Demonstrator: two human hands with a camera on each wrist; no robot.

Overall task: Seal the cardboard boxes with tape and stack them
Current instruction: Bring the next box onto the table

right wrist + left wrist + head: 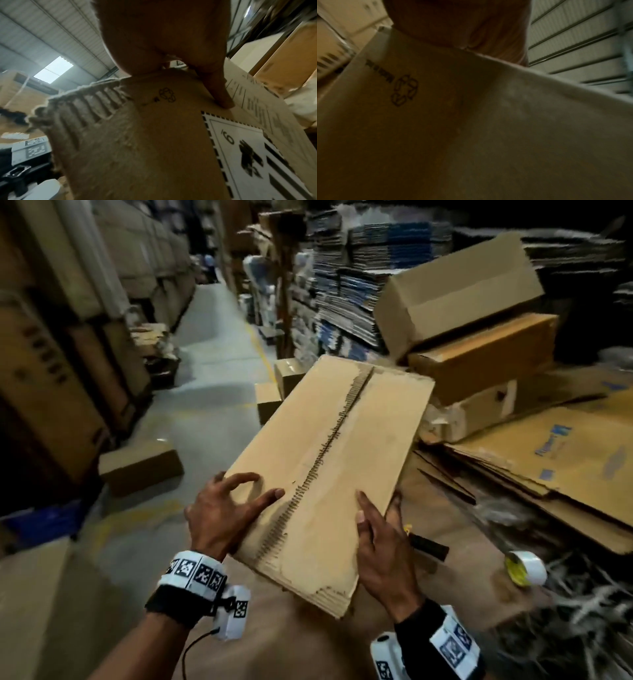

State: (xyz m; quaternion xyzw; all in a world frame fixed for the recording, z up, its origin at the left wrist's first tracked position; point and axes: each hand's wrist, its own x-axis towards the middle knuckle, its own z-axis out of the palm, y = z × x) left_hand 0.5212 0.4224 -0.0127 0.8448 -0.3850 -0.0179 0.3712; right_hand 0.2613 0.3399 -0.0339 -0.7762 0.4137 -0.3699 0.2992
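While it's up in the air between both hands, the flattened cardboard box [329, 474] tilts away from the person, its torn corrugated seam running lengthwise. Left hand [222, 511] has a grip on the near left edge, thumb on top. Right hand [383, 556] clamps the near right edge; from its wrist view a finger [221, 94] presses the printed underside. Just right of that lies a tape roll [527, 568] on flat cardboard sheets [548, 467]. Behind, an open box [459, 292] tips on a stack, looks empty, though it's blurry.
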